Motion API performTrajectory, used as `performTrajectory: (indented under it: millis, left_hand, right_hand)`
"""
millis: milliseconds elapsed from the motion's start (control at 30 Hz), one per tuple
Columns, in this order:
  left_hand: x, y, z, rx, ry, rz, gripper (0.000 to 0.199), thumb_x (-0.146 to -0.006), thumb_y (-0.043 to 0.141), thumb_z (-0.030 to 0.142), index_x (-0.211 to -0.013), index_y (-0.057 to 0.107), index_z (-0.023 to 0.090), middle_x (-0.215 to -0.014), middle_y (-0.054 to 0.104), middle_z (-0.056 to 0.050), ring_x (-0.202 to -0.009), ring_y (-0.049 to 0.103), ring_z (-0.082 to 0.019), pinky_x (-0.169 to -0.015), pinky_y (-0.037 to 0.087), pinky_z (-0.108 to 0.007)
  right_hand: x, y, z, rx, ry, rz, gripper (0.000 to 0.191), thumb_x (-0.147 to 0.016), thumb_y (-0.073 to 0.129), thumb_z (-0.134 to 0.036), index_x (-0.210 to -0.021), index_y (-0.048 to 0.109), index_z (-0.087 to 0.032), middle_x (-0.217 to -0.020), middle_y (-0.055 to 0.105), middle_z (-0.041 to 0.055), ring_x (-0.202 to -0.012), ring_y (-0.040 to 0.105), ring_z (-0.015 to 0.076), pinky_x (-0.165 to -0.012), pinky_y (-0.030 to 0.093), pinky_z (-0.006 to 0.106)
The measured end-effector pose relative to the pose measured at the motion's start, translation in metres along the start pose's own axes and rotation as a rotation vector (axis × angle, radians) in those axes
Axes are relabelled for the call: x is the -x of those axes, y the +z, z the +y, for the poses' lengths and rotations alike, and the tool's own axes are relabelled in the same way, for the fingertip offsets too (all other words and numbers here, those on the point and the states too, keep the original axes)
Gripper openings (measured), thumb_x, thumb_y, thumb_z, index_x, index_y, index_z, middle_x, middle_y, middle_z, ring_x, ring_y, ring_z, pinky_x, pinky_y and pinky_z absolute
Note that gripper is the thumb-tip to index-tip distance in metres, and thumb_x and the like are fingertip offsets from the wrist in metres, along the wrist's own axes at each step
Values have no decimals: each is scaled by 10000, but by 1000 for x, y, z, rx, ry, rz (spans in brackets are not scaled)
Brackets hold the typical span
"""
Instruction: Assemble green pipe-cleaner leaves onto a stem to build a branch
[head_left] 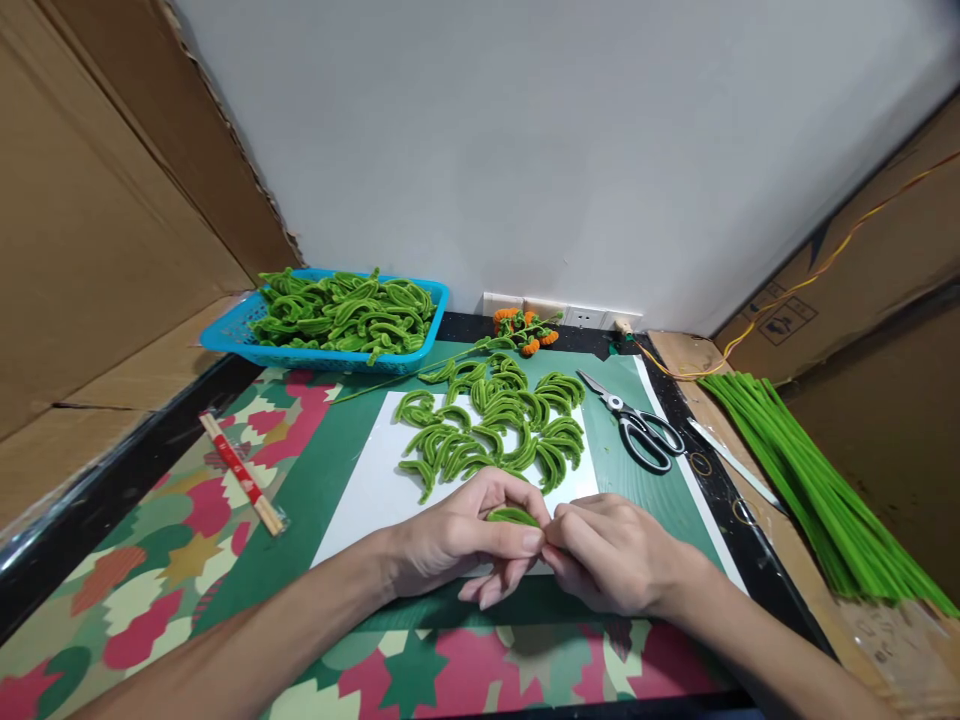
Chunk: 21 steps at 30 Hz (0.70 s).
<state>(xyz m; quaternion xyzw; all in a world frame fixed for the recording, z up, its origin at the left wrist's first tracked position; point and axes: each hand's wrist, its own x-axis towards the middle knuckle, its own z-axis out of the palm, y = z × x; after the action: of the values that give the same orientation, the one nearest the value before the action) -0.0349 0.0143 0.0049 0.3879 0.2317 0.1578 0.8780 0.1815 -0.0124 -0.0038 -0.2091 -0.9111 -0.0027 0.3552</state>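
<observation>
My left hand (487,535) is closed around a small curved green pipe-cleaner leaf (513,517), thumb lying across its front. Against its fingertips, my right hand (611,552) is pinched at the leaf's right end; the exact grip is hidden behind the fingers. Just beyond both hands, many curved green pipe-cleaner leaves (517,412) are spread in clusters over a white sheet (364,480). The sheet rests on a green mat (300,500).
A blue basket (225,333) heaped with green pieces stands back left. Orange flowers (530,345) on a green stem lie near the wall. Scissors (637,425) and a bundle of green pipe cleaners (814,490) are at right. Wrapped chopsticks (241,472) lie left.
</observation>
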Motion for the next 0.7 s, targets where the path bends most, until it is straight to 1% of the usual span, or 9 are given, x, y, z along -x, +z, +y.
performTrajectory:
  millis: [100,167,233,367,467,533,567,633,700]
  left_hand:
    - [-1,2,-1,3,37,60,296,-834,864,348,-943,674,149,-552,651,15,-349,527,-78,-299,361,-106]
    - [-1,3,0,5,68,88,280,-841,853,343,-904,663,148,-546,617,29,-350,516,-74,-298,346,-109]
    - [-1,4,0,-20,106,110,270,-862,838,346,-906,658,150,-549,600,37,-354,523,-76,-299,340,-112]
    - [-1,7,-1,-132,180,135,252,-928,791,365,-941,646,159,-548,616,34,-370,537,-75,-320,350,-107]
    - [-1,11,-2,-206,235,150,257,-960,763,387,-944,614,178,-538,620,42,-375,528,-70,-336,344,-102]
    - [0,14,-3,-246,271,165,266,-974,745,409,-960,596,190,-532,615,51,-377,520,-69,-349,345,-107]
    - [1,15,-3,-273,291,179,268,-980,735,418,-966,590,193,-529,611,55,-380,515,-68,-360,351,-111]
    - [3,16,-2,-358,326,224,263,-997,711,429,-977,590,195,-526,598,62,-396,511,-70,-390,376,-126]
    - [5,15,-1,-519,375,299,236,-1021,677,415,-984,616,190,-538,595,59,-426,527,-79,-435,419,-153]
  right_hand:
    - [-1,-1,7,14,-7,22,353,-1141,346,-201,-844,535,-204,-635,567,-12,-517,469,141,-512,387,287]
    - [0,-2,12,33,-3,26,349,-1144,345,-220,-858,543,-199,-642,559,-11,-530,482,143,-530,384,288]
    - [1,-3,16,51,2,22,356,-1145,325,-221,-870,550,-197,-643,545,-13,-534,481,145,-542,368,292]
    - [3,-1,17,42,16,60,377,-1156,340,-281,-847,541,-204,-627,527,-10,-535,447,154,-541,337,307]
    - [4,1,12,-53,53,105,372,-1143,351,-220,-802,500,-221,-613,488,-18,-526,392,148,-530,296,314]
    - [4,1,6,-197,160,114,365,-1127,371,-195,-778,476,-227,-612,433,-37,-517,348,131,-524,271,307]
    - [4,1,2,-301,258,108,368,-1122,395,-211,-761,467,-226,-614,403,-47,-514,329,119,-521,262,297]
    - [2,1,-4,-584,527,84,402,-1119,454,-289,-724,461,-219,-612,374,-56,-516,319,100,-510,262,269]
    - [-1,3,-8,-953,799,75,466,-1104,516,-411,-685,451,-217,-583,369,-67,-486,309,83,-470,268,238]
